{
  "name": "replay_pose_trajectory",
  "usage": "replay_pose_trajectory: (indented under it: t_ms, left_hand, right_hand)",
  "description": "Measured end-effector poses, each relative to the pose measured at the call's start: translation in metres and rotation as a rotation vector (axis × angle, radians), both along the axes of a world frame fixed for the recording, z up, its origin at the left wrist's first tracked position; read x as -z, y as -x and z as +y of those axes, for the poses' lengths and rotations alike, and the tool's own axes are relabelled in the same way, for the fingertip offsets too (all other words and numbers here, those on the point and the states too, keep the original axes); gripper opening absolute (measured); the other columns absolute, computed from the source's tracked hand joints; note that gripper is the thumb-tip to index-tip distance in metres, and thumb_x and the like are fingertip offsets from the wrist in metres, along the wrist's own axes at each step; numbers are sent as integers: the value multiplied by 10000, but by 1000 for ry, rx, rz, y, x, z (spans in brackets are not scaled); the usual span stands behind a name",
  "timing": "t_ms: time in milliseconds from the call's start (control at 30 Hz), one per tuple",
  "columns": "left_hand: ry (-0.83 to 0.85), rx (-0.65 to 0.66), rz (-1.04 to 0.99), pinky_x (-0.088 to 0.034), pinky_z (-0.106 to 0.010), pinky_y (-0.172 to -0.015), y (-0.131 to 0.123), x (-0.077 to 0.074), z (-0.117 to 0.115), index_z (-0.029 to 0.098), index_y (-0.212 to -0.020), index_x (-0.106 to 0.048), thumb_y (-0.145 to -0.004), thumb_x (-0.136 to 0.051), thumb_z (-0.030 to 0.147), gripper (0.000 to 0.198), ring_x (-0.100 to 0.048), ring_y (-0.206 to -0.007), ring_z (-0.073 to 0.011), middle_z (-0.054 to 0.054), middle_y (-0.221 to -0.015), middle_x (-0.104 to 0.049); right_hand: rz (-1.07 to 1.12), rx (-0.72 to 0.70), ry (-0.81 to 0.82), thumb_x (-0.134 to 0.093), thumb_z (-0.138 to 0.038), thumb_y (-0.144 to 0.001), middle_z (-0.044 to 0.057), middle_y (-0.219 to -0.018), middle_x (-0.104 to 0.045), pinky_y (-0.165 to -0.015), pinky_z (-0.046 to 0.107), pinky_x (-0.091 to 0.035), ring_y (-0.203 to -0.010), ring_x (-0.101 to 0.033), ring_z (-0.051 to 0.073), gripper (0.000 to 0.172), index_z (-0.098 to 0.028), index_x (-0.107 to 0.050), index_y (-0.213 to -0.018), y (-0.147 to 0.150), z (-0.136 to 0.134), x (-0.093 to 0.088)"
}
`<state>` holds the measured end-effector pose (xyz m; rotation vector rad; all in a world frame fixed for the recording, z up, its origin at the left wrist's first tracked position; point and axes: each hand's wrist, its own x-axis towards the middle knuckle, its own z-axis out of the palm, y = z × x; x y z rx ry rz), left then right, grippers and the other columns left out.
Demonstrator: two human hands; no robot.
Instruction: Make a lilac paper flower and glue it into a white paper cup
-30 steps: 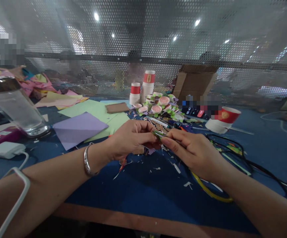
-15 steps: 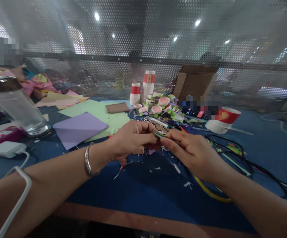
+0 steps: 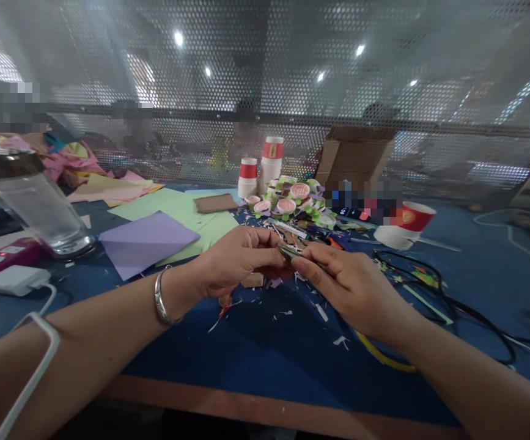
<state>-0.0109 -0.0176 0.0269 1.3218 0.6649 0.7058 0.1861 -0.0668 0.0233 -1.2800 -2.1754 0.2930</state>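
Both my hands meet over the blue table [image 3: 292,360]. My left hand [image 3: 244,256], with a silver bracelet at the wrist, pinches a small greenish piece [image 3: 287,250], mostly covered by the fingers. My right hand [image 3: 345,278] is closed at the other side of that piece, its thumb and forefinger pressed on something thin that I cannot make out. Paper scraps [image 3: 322,311] lie beneath and around the hands. Just beyond them is a pile of small round pieces with pink tops and green edges [image 3: 287,206], beside a white marker [image 3: 288,228].
Purple paper [image 3: 149,243] and green paper [image 3: 154,205] lie left. A glass bottle [image 3: 44,208] and a white adapter [image 3: 16,279] are farther left. Paper cup stacks [image 3: 271,159] stand behind; another stack [image 3: 404,226] leans right, near black cables [image 3: 448,299].
The view has shifted slightly, so the background sits a little lower. Both hands keep their hold on the small piece, and a brown scrap now shows beneath the left fingers.
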Motion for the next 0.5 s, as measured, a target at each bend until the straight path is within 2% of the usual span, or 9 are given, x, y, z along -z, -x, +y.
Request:
replay_pose_trajectory:
  t_ms: [300, 433, 500]
  left_hand:
    - [57, -7, 50, -444, -220, -628, -4, 1, -3, 126, -734, -630, -758, -705, 134, 79, -653, -629, -98, -30, -655, -694]
    - [55, -43, -6, -459, -245, -669, -3, 2, -2, 135, -747, -632, -777, -713, 161, 90, -669, -678, -113, -38, -717, -711]
    - [38, -80, -44, -466, -248, -709, -3, 2, -1, 133, -742, -643, -765, -718, 146, 79, -665, -716, -108, -35, -752, -712]
  right_hand:
    - [95, 32, -11, -433, -470, -1017, -30, -597, -443, -540, 279, -314, -552, -419, 117, 431, -214, -480, -674, 1, 5, 0]
    - [258, 131, 63, -481, -585, -981, -54, -558, -389, -490, 277, -265, -495, -344, 105, 446, -218, -525, -733, -4, 13, 5]
    - [377, 137, 127, -501, -625, -962, -70, -545, -353, -464, 271, -235, -470, -297, 96, 456, -225, -509, -743, -6, 15, 8]
